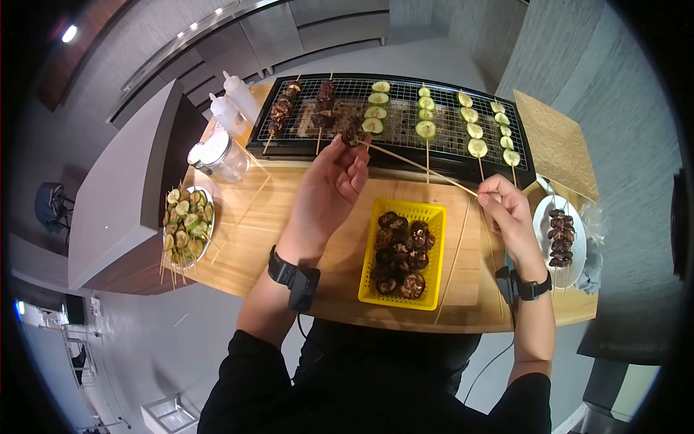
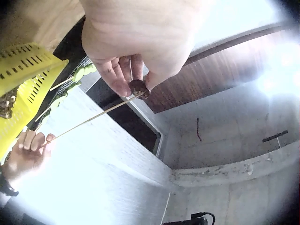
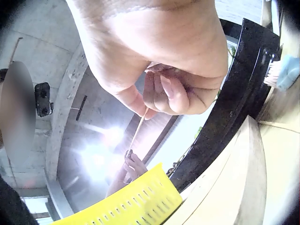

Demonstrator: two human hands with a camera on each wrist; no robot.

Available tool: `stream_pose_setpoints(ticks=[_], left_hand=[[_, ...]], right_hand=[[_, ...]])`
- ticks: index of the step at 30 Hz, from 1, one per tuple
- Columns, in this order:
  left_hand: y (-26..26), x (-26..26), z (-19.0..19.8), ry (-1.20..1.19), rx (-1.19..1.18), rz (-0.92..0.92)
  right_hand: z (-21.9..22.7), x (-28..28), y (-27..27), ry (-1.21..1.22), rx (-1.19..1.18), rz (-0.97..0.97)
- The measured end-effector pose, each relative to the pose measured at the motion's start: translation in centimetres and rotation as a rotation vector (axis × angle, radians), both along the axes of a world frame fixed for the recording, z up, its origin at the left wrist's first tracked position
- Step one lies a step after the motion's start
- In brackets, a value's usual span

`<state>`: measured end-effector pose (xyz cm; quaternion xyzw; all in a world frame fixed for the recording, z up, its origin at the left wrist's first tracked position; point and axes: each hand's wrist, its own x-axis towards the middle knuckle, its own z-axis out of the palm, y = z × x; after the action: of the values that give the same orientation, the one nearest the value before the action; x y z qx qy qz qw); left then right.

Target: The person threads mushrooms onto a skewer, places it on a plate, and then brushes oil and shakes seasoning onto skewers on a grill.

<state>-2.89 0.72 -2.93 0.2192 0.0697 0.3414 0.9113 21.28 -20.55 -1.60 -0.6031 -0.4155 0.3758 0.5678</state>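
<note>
My left hand (image 1: 327,189) pinches a dark brown mushroom (image 1: 352,132) between thumb and fingertips, held up over the grill's front edge. A thin bamboo skewer (image 1: 426,168) runs from that mushroom to my right hand (image 1: 508,210), whose thumb and fingers grip its other end. In the left wrist view, the skewer (image 2: 96,116) meets the face of the mushroom (image 2: 139,88). Below and between both hands, a yellow slotted basket (image 1: 366,278) holds several dark, seasoned mushrooms (image 1: 412,284).
The black grill (image 1: 463,170) carries skewers of dark pieces and cucumber-like green slices (image 1: 426,130). Left are squeeze bottles (image 1: 238,98), a jar (image 1: 225,159) and a plate of skewered slices (image 1: 189,224). Loose skewers (image 1: 454,262) lie beside the basket. Rightward stands a plate (image 1: 576,273) with dark skewers.
</note>
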Motion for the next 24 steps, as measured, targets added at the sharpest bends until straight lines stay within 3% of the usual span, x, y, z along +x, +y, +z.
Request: stream_pose_setpoints(ticks=[12, 24], left_hand=[[-0.5, -0.1, 0.3, 0.134, 0.244, 0.127], [-1.4, 0.2, 0.2, 0.227, 0.483, 0.033]], right_hand=[[-0.2, 0.1, 0.0, 0.027, 0.026, 0.011], [0.1, -0.2, -0.2, 0.036, 0.017, 0.072]])
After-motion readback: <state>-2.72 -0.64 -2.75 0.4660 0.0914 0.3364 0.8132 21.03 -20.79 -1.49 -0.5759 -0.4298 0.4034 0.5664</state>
